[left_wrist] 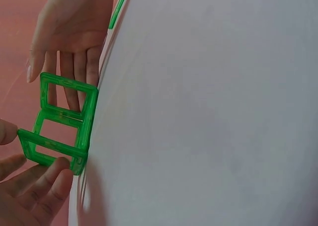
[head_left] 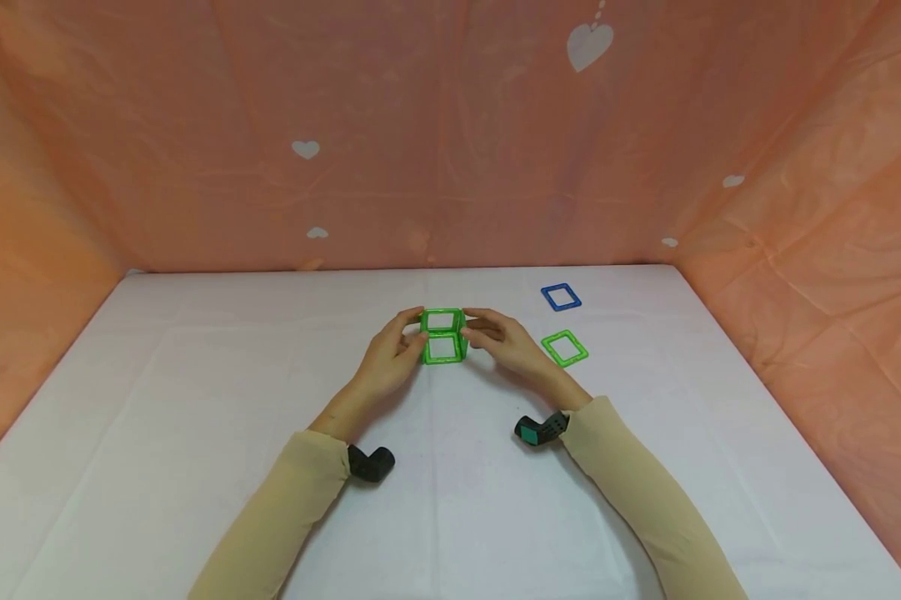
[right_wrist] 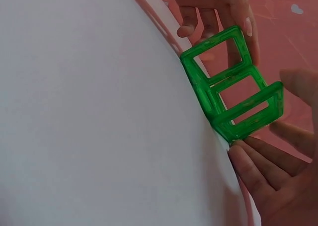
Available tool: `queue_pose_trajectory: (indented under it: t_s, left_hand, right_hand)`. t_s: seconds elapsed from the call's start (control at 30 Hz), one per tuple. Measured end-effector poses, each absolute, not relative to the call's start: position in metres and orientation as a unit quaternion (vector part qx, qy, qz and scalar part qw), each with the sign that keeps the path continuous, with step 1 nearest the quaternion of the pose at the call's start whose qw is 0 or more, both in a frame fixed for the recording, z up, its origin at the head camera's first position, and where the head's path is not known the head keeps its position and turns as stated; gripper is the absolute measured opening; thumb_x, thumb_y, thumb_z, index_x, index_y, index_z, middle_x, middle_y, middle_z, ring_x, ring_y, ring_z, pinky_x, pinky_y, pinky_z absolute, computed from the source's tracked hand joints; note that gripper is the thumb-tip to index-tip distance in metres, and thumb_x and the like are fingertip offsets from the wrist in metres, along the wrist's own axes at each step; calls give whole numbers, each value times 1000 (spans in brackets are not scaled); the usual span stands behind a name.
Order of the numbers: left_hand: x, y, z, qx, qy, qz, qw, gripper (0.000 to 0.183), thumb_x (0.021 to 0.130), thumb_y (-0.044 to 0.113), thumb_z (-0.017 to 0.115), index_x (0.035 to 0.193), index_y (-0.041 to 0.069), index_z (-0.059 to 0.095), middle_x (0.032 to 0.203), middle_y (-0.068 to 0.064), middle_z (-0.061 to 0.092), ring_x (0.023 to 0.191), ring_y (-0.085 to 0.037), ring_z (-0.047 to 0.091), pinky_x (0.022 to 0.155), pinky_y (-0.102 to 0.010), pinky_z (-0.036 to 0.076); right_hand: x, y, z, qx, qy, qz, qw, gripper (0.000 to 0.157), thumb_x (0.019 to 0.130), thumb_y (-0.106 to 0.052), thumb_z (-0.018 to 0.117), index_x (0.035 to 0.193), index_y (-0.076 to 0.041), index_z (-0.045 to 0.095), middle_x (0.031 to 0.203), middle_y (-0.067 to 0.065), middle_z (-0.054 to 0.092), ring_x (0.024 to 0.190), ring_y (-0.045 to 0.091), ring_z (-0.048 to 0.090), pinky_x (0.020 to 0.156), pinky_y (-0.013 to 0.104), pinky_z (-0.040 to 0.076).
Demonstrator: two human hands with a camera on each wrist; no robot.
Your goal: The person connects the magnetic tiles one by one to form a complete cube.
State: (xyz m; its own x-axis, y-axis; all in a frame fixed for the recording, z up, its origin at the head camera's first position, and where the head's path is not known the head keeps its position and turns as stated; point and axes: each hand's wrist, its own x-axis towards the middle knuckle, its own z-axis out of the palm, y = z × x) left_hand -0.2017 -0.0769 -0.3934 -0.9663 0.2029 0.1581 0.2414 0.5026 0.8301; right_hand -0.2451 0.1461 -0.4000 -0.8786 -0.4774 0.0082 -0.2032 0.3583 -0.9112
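Several green magnetic tiles (head_left: 442,335), square open frames, are joined at their edges into a partly boxed shape standing on the white table. My left hand (head_left: 386,358) holds the shape's left side, thumb near the front and fingers behind. From the other side my right hand (head_left: 513,346) grips the right panel between thumb and fingers. In the left wrist view, the joined tiles (left_wrist: 89,121) show upright panels with a floor between them. The right wrist view has the right fingertips (right_wrist: 239,149) against the low outer edge of the tiles (right_wrist: 201,89).
To the right of the right hand, a loose green square tile (head_left: 575,360) lies flat. Behind it lies a blue square tile (head_left: 568,307). An orange cloth with white hearts (head_left: 590,46) hangs behind the white table (head_left: 195,375) and along its sides.
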Motion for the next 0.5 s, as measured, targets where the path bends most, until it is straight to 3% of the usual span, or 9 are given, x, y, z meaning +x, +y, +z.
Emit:
queue_pose_trajectory:
  t_s: [0.5]
  left_hand:
    - [-203, -78, -392, -121, -868, -481, 26, 46, 98, 19, 51, 142, 6, 44, 139, -14, 51, 90, -24, 59, 76, -31, 47]
  right_hand:
    - [-245, 147, -400, -224, 812, -529, 99, 47, 96, -25, 60, 137, -4, 50, 127, 18, 61, 114, 30, 61, 93, 37, 52]
